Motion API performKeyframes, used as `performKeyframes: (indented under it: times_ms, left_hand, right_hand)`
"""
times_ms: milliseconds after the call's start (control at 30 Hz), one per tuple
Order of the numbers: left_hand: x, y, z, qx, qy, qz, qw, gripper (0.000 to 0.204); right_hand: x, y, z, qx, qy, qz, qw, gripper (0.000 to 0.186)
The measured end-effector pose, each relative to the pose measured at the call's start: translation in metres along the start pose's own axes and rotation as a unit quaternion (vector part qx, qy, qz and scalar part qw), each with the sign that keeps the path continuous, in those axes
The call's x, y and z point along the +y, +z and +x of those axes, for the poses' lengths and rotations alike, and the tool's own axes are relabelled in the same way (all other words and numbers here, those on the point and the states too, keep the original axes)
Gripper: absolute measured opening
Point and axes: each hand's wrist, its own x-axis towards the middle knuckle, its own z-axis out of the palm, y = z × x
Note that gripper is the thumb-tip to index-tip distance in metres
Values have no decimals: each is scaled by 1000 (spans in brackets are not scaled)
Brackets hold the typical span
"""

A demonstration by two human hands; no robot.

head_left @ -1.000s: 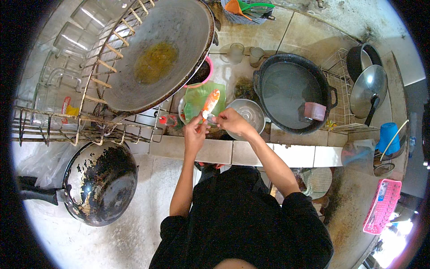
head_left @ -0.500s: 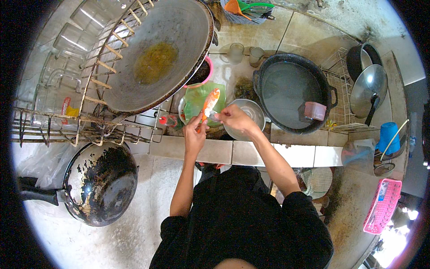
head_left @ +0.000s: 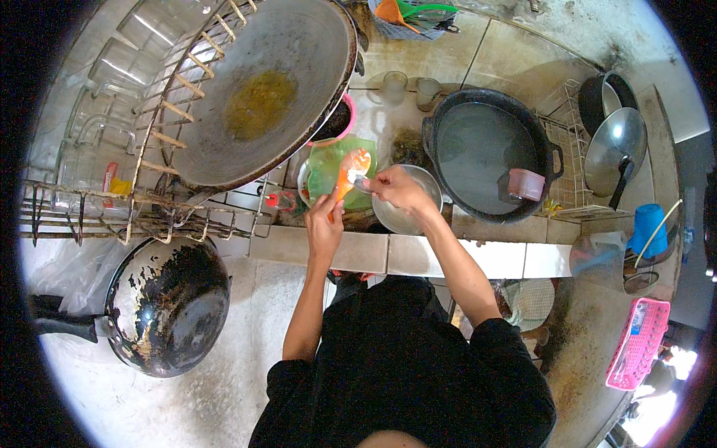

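Note:
My left hand (head_left: 325, 230) is closed round the handle of an orange rice paddle (head_left: 345, 181). White and orange bits of food stick to its broad end, which points up and away. My right hand (head_left: 399, 189) pinches a small grey metal piece, perhaps a spoon (head_left: 361, 184), against the paddle's side. Most of that piece is hidden by the fingers. Beneath the paddle is a light green plastic bowl or bag (head_left: 323, 163). A metal bowl (head_left: 426, 188) stands below my right hand, partly covered by it.
A big wok (head_left: 261, 45) leans in a wire rack at left; a blackened pan (head_left: 175, 313) hangs below. A black basin of water (head_left: 478, 134) with a pink dipper (head_left: 526, 184) stands right. A red-capped bottle (head_left: 282, 200) lies left of my hands. The tiled ledge (head_left: 448, 256) runs in front.
The orange paddle has turned so more of its broad face shows. My right hand has shifted slightly right and away, still pinching the metal piece. My left hand has hardly moved.

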Motion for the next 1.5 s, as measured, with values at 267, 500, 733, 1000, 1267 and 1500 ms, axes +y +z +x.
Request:
performKeyframes:
  times_ms: [267,500,733,1000,1267,1500]
  left_hand:
    - [-10,0,-9,24,-17,-34,999,32]
    - [-12,7,-2,41,-48,-23,998,33]
    - [-4,4,4,19,-6,35,999,37]
    - [-7,9,5,5,-96,-93,991,42]
    - [-19,8,3,-11,-57,-90,994,46]
    - [-19,5,7,-34,-47,-80,995,38]
  right_hand:
    - [-18,-30,1,52,34,-32,998,41]
    - [4,5,-3,-3,-67,-43,997,40]
    - [18,31,-1,46,-142,-110,983,34]
    - [13,33,-2,50,-106,-111,987,33]
    - [11,31,0,28,-94,-102,990,31]
    - [9,18,6,12,-109,-100,989,32]
